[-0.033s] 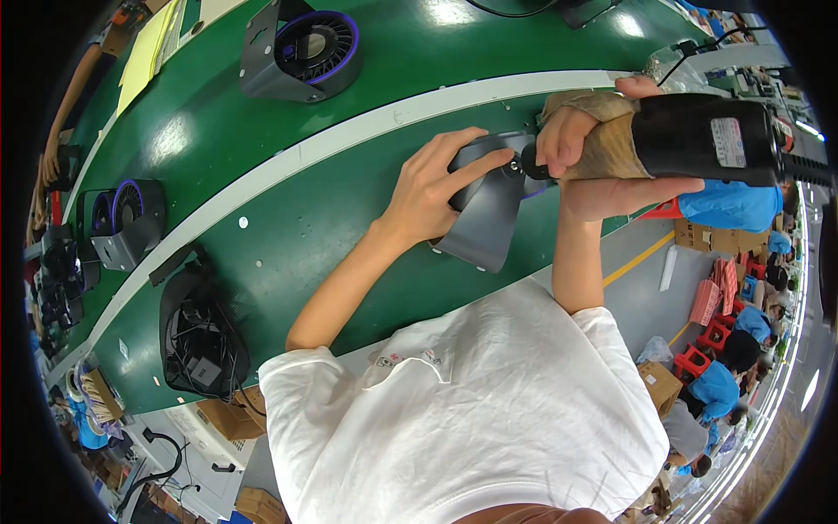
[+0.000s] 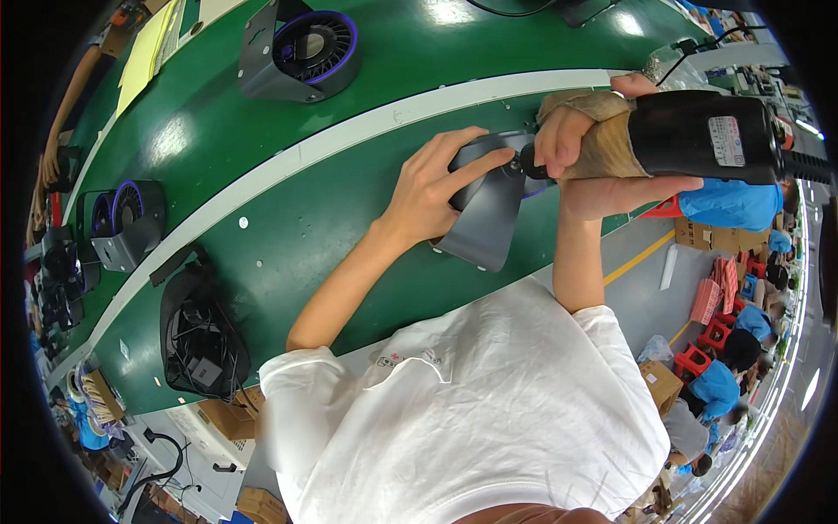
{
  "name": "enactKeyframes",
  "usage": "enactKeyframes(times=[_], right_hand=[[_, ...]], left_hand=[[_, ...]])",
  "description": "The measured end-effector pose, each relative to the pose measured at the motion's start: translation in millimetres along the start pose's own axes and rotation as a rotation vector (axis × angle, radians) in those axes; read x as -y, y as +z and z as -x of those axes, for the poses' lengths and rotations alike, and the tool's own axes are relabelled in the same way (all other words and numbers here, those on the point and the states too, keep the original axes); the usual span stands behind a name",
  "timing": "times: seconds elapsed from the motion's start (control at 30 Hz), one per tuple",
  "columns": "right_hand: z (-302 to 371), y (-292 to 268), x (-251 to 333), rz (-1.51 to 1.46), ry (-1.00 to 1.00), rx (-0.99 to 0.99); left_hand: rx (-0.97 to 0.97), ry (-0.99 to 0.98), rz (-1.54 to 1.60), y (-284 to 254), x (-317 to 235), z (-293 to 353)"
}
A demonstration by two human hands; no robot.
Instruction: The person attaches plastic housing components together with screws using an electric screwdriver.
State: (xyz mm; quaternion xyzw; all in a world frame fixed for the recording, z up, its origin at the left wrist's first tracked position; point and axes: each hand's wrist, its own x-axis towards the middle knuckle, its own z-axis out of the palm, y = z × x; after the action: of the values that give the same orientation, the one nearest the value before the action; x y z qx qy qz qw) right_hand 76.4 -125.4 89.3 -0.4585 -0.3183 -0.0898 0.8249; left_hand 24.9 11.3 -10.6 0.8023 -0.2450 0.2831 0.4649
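On the green bench stands a small fan (image 2: 487, 214) with a dark grey bent bracket; a bit of its purple rim shows below the tool's tip. My left hand (image 2: 428, 183) grips the round housing, its index finger stretched along the bracket toward the joint. My right hand (image 2: 566, 144) is wrapped around a black electric screwdriver (image 2: 698, 135) with tan tape round its front part. The tool lies almost level, and its nose meets the bracket's side joint beside my left fingertip. What sits under the nose is hidden.
Beyond the white divider strip (image 2: 384, 118) stands another purple-rimmed fan (image 2: 319, 52), with more fans (image 2: 127, 214) at the left. A black mesh bag (image 2: 201, 336) of cables lies at the near left. Right of the bench are red stools (image 2: 694, 358) and seated people in blue.
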Motion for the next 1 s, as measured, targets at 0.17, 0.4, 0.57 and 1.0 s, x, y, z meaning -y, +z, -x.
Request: enactKeyframes(times=[0.17,0.4,0.57,1.0], right_hand=[[1,-3,-2,0.125,0.010,0.090],[2,-24,6,0.046,-0.062,-0.108],[-11,-75,13,0.467,-0.113,-0.472],[5,-122,-25,0.563,0.041,-0.481]], left_hand=[[0.025,-0.006,-0.013,-1,0,-2],[-0.005,-0.428,0.134,6,-15,-9],[-0.045,-1.040,0.836,25,33,37],[0.182,-1.343,2.112,63,36,73]])
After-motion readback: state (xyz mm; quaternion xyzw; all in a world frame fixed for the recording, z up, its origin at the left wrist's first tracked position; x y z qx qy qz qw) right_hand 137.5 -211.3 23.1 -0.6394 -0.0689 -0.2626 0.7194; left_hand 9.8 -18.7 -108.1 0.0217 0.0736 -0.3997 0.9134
